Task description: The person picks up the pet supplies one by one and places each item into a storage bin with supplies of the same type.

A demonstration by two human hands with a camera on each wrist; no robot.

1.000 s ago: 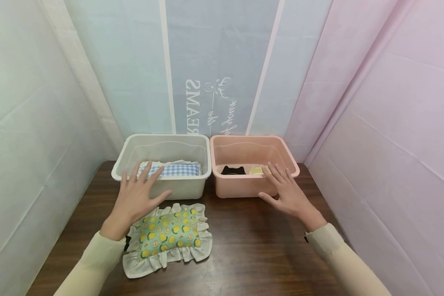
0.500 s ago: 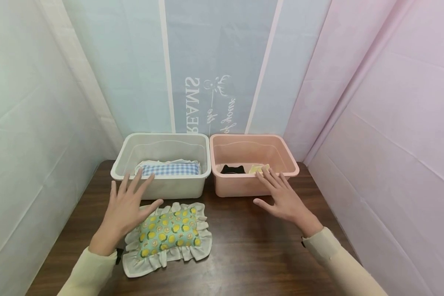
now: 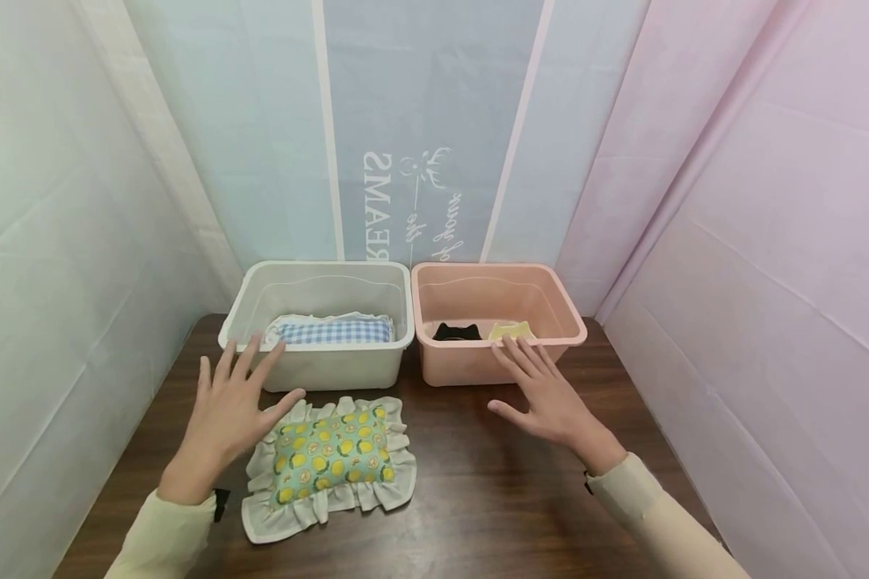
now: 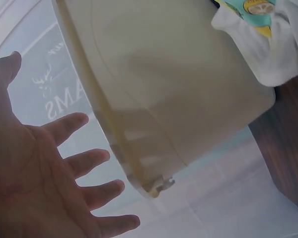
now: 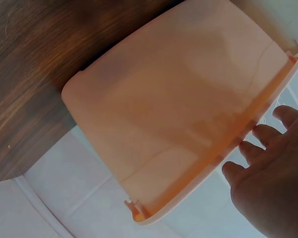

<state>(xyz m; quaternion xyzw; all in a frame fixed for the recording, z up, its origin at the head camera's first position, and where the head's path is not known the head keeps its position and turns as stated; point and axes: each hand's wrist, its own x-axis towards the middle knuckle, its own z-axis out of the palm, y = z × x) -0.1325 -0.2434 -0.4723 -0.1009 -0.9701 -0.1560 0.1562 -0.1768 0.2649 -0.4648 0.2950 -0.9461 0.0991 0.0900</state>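
Note:
My left hand (image 3: 226,414) hovers with spread fingers, holding nothing, before the front left of the white bin (image 3: 348,368). Just right of it, a small pillow (image 3: 333,454) with a lemon print and a pale ruffled edge lies flat on the table. In the left wrist view its ruffle (image 4: 275,62) shows beside the bin's wall. My right hand (image 3: 550,406), fingers likewise spread and holding nothing, is in front of the pink bin (image 3: 449,366), with its fingertips overlapping the rim in the head view.
Inside the white bin lies a blue-and-white checked ruffled pillow (image 3: 340,331). A black item (image 3: 456,332) and a yellow item (image 3: 512,330), both with pointed corners, sit in the pink bin. The two bins stand side by side on the dark wooden table (image 3: 492,498), against a printed curtain (image 3: 434,96).
My left hand has drawn left and back toward me, uncovering more of the checked pillow and lemon pillow. The right hand has shifted slightly left and back. The bins and pillows stay put.

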